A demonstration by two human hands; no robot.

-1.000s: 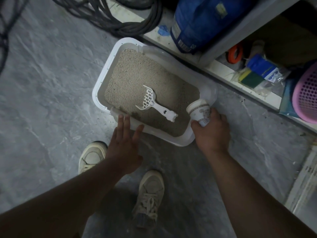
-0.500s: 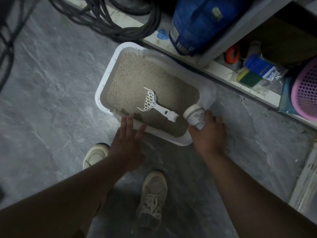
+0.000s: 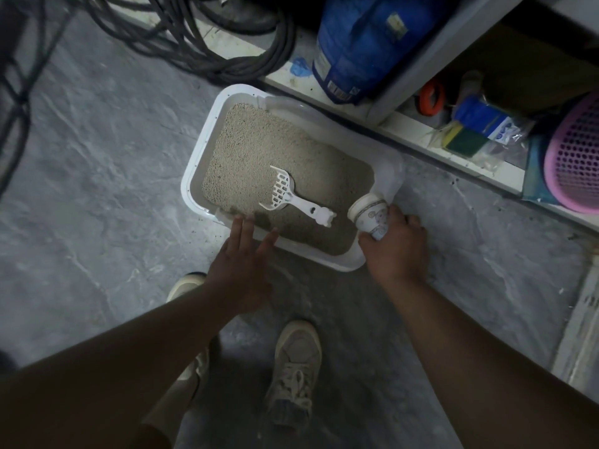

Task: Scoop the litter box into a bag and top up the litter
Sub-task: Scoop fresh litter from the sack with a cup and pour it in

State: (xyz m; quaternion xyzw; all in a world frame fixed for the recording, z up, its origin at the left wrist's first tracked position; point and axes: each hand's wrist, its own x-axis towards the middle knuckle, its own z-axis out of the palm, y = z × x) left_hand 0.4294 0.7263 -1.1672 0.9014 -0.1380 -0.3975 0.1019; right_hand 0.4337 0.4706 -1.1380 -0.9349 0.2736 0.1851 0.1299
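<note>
A white litter box (image 3: 194, 176) is seen on the grey floor (image 3: 97, 157), its far long side close to a low shelf edge (image 3: 421, 137). It is filled with beige litter (image 3: 259, 150), and a clear plastic bag (image 3: 387, 176) is draped over its far-right corner. A white slotted scoop (image 3: 291, 196) is laid on the litter toward the near side, its handle pointed at the near-right corner. The left hand (image 3: 241, 264) is held flat with fingers straight and slightly spread, the fingertips (image 3: 241, 222) touching the near rim of the box. A patterned paper cup (image 3: 369, 215) is gripped by the right hand (image 3: 397, 251), fingers curled round it, and is tilted on its side with its mouth turned toward the box's near-right corner. On the shelf a blue sack (image 3: 366, 43), an orange ring (image 3: 431, 97), packed sponges (image 3: 470, 134) and a pink basket (image 3: 577, 157) are stored. Dark cables (image 3: 194, 34) are coiled at the floor's far edge. Two pale shoes (image 3: 295, 367) are visible below the arms.
</note>
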